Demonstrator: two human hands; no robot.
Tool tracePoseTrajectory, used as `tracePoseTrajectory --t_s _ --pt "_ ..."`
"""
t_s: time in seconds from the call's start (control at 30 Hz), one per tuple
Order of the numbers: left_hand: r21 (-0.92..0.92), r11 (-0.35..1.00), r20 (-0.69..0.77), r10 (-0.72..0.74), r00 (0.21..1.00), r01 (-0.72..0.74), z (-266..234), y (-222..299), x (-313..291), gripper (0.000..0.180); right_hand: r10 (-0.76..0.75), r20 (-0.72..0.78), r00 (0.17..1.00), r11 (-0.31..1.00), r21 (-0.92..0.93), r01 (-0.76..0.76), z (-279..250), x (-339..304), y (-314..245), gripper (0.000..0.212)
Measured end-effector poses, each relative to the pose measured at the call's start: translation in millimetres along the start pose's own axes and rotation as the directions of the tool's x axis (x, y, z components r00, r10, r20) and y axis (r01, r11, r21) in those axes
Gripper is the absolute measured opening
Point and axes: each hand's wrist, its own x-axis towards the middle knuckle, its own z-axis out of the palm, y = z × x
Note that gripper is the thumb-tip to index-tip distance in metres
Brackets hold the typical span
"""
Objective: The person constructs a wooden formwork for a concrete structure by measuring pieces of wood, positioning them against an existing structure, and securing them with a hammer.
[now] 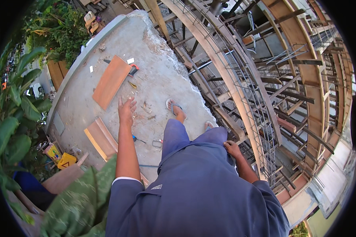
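Observation:
My left hand (pixel 126 108) is held out over the concrete slab (pixel 154 67), fingers spread and nothing in them. Closest to it is a reddish-brown wooden board (pixel 112 82) lying flat. A handsaw with a red and black handle (pixel 134 70) lies partly under that board, its blade tip showing on the far side. Beside my right thigh, my right hand (pixel 232 148) hangs with curled fingers against the blue shorts (pixel 211 136); whatever they hold, if anything, is hidden. A small yellow-handled tool (pixel 133 85) lies near the board. A blue-and-black tool (pixel 138 139) lies beside my left forearm.
Another wooden panel (pixel 101 138) lies at the left. To the right, past the slab's broken edge (pixel 186 75), are rebar cages (pixel 241 79), timber formwork and props. Green plants (pixel 23 106) and a yellow sign (pixel 66 160) stand along the left. Wood scraps litter the concrete.

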Motion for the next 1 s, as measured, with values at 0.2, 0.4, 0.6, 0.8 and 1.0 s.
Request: tracePoseTrajectory --t_s 0.2,0.4,0.6,0.8,1.0 --pt "0.246 0.962 -0.015 -0.116 0.993 0.116 -44 -19 58 0.089 -0.049 -0.128 0.991 0.994 -0.104 0.035 40 22 -103 0.043" --pt "0.370 0.923 0.010 -0.123 0.992 0.110 -89 -76 104 0.078 -0.066 -0.060 0.996 0.992 -0.111 0.059 36 58 -195 0.046" --pt "0.752 0.658 0.232 -0.318 0.919 0.038 -74 -75 75 0.078 0.061 0.124 0.990 0.990 -0.132 -0.045 23 97 -282 0.046" --pt "0.702 0.655 0.303 -0.630 0.715 0.280 -42 -26 56 0.095 -0.227 0.277 0.933 0.861 -0.390 0.326 16 194 -395 0.042" --pt "0.634 0.750 0.103 -0.322 0.941 0.187 -3 16 101 0.096 -0.102 0.046 0.994 0.993 0.068 0.099 -25 224 -554 0.042"
